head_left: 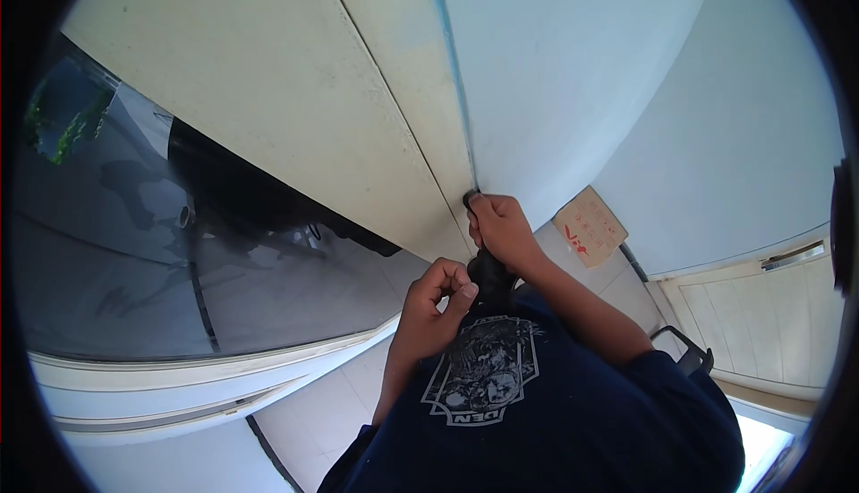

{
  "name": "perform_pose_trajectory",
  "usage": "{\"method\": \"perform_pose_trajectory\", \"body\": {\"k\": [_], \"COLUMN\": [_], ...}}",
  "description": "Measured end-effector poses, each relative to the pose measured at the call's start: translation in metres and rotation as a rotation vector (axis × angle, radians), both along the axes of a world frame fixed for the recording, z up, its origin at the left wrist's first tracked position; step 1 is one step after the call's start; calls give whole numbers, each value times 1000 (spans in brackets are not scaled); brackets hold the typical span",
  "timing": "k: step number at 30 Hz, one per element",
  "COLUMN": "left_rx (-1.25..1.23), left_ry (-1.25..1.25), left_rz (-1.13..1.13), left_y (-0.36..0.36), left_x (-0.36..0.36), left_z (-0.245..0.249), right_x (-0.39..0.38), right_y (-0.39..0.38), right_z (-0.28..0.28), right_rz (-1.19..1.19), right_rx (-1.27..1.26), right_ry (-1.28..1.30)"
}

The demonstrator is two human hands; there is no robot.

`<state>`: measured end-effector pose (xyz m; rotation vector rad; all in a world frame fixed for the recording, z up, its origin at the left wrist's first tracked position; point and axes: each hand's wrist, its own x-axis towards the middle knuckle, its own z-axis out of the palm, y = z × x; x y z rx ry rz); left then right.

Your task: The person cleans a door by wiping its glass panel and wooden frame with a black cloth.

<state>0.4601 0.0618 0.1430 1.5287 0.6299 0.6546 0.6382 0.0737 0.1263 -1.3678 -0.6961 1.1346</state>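
My right hand (pixel 504 232) is closed round a black object, whose rounded dark end (pixel 471 198) pokes out past the thumb, close against the corner where the cream panel (pixel 358 135) meets the pale blue wall (pixel 555 63). Below that fist a wider black part (pixel 490 280) hangs in front of my shirt. My left hand (pixel 433 307) is beside it with curled fingers, thumb and forefinger pinched near the black part's edge. What the pinch holds, if anything, I cannot tell.
A dark glossy surface (pixel 116 260) with reflections curves along the left. On the tiled floor at right lies a brown cardboard piece (pixel 591 226) with red writing. Farther right is a cream panelled door (pixel 761 323) with a metal handle (pixel 792 257).
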Motion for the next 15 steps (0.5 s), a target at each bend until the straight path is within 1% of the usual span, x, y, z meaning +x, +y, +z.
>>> {"method": "perform_pose_trajectory", "body": {"k": [2, 4, 6, 9, 11, 13, 15], "left_rx": [1, -3, -12, 28, 23, 36, 63], "left_ry": [15, 28, 40, 65, 34, 62, 84], "left_rz": [-1, -7, -19, -24, -24, -33, -50], "left_y": [0, 0, -1, 0, -1, -2, 3], "left_x": [-3, -4, -4, 0, 0, -1, 0], "left_z": [-1, 0, 1, 5, 4, 5, 6], "right_x": [0, 0, 2, 3, 7, 5, 4], "right_y": [1, 3, 2, 3, 3, 0, 2], "right_z": [-4, 10, 32, 7, 3, 2, 11], "right_rz": [-3, -15, 7, -24, -25, -37, -32], "right_rx": [-3, -8, 107, 97, 70, 39, 101], "right_ry": [2, 18, -22, 11, 24, 48, -42]}}
